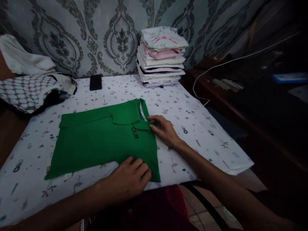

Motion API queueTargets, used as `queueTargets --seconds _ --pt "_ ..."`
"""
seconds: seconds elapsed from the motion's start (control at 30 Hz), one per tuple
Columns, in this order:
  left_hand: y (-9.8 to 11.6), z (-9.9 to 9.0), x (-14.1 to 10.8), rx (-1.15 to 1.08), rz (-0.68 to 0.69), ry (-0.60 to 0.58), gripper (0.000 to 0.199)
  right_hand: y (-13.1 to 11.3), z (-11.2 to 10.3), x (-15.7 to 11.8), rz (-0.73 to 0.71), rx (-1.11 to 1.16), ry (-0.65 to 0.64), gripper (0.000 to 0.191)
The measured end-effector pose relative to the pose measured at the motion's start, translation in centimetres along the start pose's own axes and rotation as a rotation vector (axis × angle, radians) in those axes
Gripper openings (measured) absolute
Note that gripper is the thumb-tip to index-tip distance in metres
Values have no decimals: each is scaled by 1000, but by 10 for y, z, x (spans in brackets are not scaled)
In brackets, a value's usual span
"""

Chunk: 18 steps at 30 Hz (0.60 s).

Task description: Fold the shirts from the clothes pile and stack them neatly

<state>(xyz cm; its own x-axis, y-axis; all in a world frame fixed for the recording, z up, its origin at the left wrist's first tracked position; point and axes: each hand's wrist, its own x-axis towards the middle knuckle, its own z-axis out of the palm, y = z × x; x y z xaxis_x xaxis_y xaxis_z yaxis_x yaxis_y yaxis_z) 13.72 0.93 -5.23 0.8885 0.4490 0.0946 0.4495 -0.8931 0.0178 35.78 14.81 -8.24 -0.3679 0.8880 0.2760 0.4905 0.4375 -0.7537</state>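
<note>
A green T-shirt (96,144) lies partly folded on the table, its far side and one sleeve turned in over the body. Its neckline with a white label band faces right, and the black letters "OUR" show near it. My right hand (165,130) pinches the shirt's edge beside the collar between thumb and fingers. Along the near edge, my left hand (131,175) rests with curled fingers on the green cloth; its fingertips are pressed down and the thumb is hidden, so whether cloth is gripped is hard to see.
A tall stack of folded clothes (162,61) stands at the back against the patterned wall. A black phone (95,82) lies at the back edge. Loose clothes (29,89) are heaped at the left. A white cable (223,61) runs down at the right of the patterned tablecloth (192,128).
</note>
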Motion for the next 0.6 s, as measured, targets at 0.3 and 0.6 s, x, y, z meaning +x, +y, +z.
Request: queueTargets --seconds 0.3,0.6 --pt "-39 -61 1 -487 -264 211 19 10 -6 -1 25 64 13 26" --pt "-183 -47 7 -656 -704 132 15 9 -8 0 24 2 15 27"
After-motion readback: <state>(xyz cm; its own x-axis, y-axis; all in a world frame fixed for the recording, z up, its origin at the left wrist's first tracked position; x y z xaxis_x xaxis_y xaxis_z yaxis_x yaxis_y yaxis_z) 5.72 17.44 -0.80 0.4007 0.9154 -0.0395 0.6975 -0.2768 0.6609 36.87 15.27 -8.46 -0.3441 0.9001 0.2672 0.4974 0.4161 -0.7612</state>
